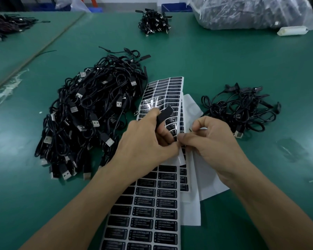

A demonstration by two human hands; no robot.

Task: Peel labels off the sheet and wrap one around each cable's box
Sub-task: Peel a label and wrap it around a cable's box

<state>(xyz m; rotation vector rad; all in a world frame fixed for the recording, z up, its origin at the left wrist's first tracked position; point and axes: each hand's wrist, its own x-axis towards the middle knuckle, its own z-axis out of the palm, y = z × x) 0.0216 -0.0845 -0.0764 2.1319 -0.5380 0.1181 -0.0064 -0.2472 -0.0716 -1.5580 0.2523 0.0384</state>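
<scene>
lower label sheet [152, 213]: lies flat on the green table [224, 60] at the near edge, between the 2 forearms, with rows of black "led controller" labels. blank white backing sheets [208, 179] lie just beside it on the right, partly under the right wrist.

left hand [143, 141]: fingers curled round a black box [163, 116]; the box juts up and to the right from the fist, above the sheets.

right hand [215, 141]: thumb and forefinger pinch the right edge of the upper label sheet [163, 94], touching the left thumb. it cannot be told whether a single label is lifted.

the upper label sheet curls up off the table beyond the hands, its far end bowed.

large cable pile [89, 114]: black usb leads, left of the sheets. small cable pile [242, 109]: right of the sheets, well apart from the large pile.

far side: a tied cable bundle [154, 20], a clear plastic bag [251, 11] of dark parts at the far right, and more cables [5, 26] at the far left.
</scene>
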